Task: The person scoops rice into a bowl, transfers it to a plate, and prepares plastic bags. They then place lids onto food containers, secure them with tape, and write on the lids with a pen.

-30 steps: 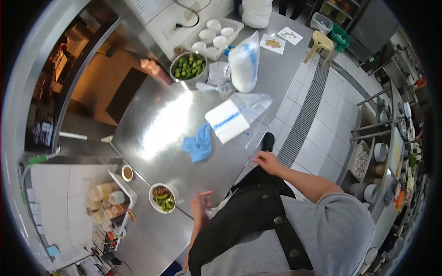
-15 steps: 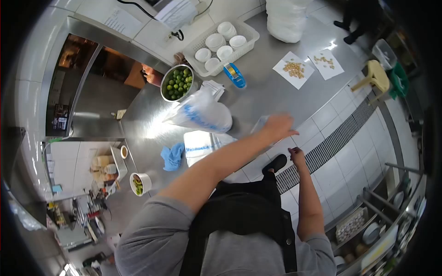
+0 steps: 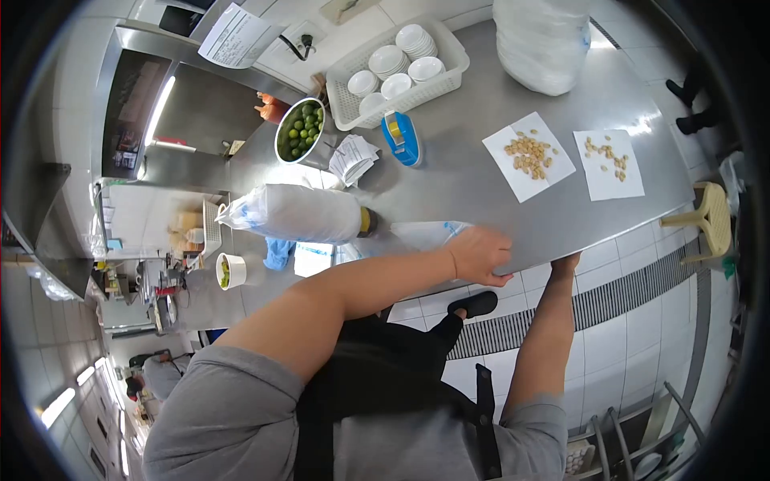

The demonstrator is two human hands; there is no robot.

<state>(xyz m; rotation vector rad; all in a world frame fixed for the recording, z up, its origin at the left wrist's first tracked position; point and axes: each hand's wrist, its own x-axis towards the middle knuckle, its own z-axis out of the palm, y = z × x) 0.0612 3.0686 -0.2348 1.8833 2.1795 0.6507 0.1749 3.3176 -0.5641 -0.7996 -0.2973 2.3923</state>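
My left hand is at the front edge of the steel table, fingers curled. It meets the end of a flat clear plastic bag with blue print; whether the fingers grip the bag or something else, I cannot make out. My right hand is lower along the same edge, its fingers mostly hidden at the rim. Left of the bag lies a long clear-wrapped white pack with a dark end. Below that pack sits a folded white cloth beside a blue cloth.
Two white papers hold small tan pieces. Behind are a blue tape dispenser, a bowl of green limes, a basket of white bowls, and a large wrapped bundle. A yellow stool stands right.
My view has shifted. My right hand has risen from beside my body to the table edge. My left hand has come down to the edge by the clear bag, its fingers more curled.
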